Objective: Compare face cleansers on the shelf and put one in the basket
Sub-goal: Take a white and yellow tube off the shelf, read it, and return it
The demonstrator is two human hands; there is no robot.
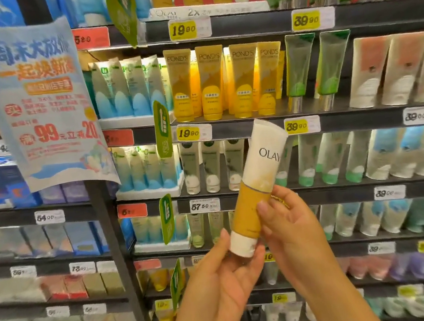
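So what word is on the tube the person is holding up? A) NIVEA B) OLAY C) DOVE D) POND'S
B: the white and yellow tube, held between the left hand and the right hand, shows OLAY in dark letters on its white upper part.

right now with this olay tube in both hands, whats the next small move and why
Probably turn the tube over to read its back. The right hand grips its orange lower part, the left hand cradles the white cap, and only the front logo faces you. No basket is in view yet.
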